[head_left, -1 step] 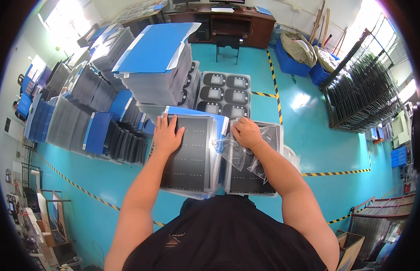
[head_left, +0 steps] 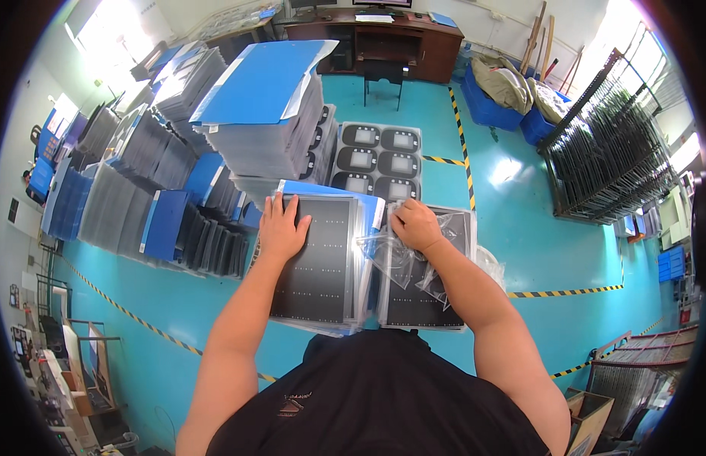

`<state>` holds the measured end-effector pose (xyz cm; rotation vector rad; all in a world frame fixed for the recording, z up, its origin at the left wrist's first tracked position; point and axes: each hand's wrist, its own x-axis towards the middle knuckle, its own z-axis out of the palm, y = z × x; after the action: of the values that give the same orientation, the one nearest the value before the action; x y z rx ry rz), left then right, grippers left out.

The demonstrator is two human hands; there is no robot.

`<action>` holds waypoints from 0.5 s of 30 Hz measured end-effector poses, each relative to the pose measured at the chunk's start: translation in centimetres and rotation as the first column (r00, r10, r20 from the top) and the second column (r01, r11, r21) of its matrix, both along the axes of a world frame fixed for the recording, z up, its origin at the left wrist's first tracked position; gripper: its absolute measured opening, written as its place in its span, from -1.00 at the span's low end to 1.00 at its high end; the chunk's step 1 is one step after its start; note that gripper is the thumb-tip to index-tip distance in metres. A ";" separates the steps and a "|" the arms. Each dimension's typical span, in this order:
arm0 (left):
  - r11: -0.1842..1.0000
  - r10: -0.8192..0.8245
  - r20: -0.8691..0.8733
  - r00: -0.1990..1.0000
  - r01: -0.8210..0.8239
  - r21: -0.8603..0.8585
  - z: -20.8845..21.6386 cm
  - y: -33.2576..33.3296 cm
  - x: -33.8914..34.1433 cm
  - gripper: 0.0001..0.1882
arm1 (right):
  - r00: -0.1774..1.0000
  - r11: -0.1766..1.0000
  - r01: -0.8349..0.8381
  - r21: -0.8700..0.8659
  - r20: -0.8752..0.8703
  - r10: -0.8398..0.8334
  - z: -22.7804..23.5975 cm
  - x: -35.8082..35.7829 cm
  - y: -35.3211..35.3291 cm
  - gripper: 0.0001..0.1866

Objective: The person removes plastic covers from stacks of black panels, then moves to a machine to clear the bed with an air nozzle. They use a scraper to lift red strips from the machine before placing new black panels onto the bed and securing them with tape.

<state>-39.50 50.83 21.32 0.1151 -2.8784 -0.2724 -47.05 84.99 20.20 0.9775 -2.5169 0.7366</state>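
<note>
My left hand (head_left: pixel 283 232) lies open with fingers spread, palm down on the upper left part of a black sheet (head_left: pixel 315 262) with rows of small white marks. That sheet tops a stack of sheets, with a blue sheet (head_left: pixel 374 216) showing along its far and right edges. My right hand (head_left: pixel 415 226) is closed, fingers curled and pressed together, at the far left corner of a second stack of black sheets (head_left: pixel 414 304). Crumpled clear plastic film (head_left: pixel 395 262) spreads from under that hand over both stacks; its fingertips are partly hidden.
Ahead stands a tall stack of clear sheets topped by a blue sheet (head_left: pixel 265 80). Beside it are panels with dark rounded frames (head_left: pixel 360 158). More stacks (head_left: pixel 113 197) fill the left. A dark metal rack (head_left: pixel 607 144) and blue bins (head_left: pixel 486 102) stand right, a chair (head_left: pixel 383 74) and desk beyond.
</note>
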 end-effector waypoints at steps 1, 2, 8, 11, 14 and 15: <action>1.000 0.005 0.010 1.000 -0.005 -0.006 -0.1 -0.2 0.2 -0.34 | 1.000 1.000 -0.006 -0.005 -0.002 0.006 0.2 0.1 -0.4 -0.82; 1.000 0.010 0.019 1.000 -0.009 -0.012 0.0 -0.4 0.3 -0.33 | 0.998 0.999 0.028 -0.043 0.056 -0.026 0.6 0.1 -0.7 -0.82; 0.994 -0.092 -0.049 0.995 0.094 0.048 2.8 2.4 -1.7 -0.45 | 0.989 0.991 0.128 0.043 0.068 -0.131 0.7 -0.9 -1.3 -0.88; 0.861 -0.259 -0.131 0.957 0.290 0.418 3.9 6.4 -2.0 -0.53 | 0.988 0.988 0.139 -0.064 -0.053 -0.142 1.3 0.1 -1.9 -0.88; 0.306 -0.362 -0.107 0.926 0.227 0.925 1.6 12.6 -2.0 -0.67 | 0.987 0.964 0.053 -0.261 -0.135 -0.091 4.8 2.4 -2.5 -0.82; 0.126 -0.540 0.063 0.839 0.006 0.992 3.7 14.9 -2.0 -0.73 | 0.976 0.961 0.021 -0.277 -0.203 -0.080 5.9 2.8 -1.6 -0.81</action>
<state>-41.54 65.69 25.06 -0.2130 -2.4070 -2.4853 -44.21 83.43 26.12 0.8431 -2.1780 0.8853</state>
